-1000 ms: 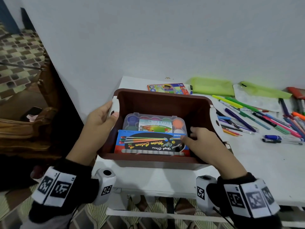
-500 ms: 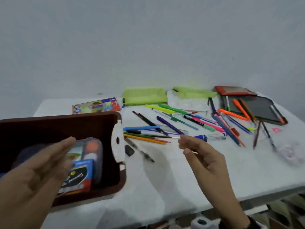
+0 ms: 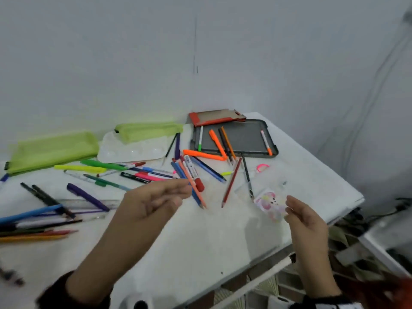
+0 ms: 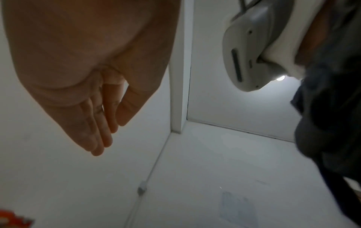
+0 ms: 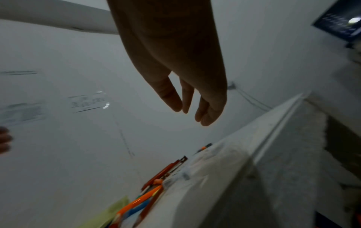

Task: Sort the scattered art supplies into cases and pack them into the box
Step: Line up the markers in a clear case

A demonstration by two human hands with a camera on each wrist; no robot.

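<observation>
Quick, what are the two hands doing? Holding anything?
Left hand: open, fingers relaxed, holding nothing.
Right hand: open, fingers loose, holding nothing.

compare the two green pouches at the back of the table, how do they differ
The left green pouch looks larger and lies flat on the table; the right green pouch looks slimmer and rests partly on the white paint palette. The left one sits nearer the camera. Both are lime green, lying near the wall.

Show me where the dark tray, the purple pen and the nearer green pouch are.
dark tray (image 3: 245,139), head view, bare middle of its floor.
purple pen (image 3: 87,196), head view, middle of its barrel.
green pouch (image 3: 53,149), head view, centre of its fabric.
</observation>
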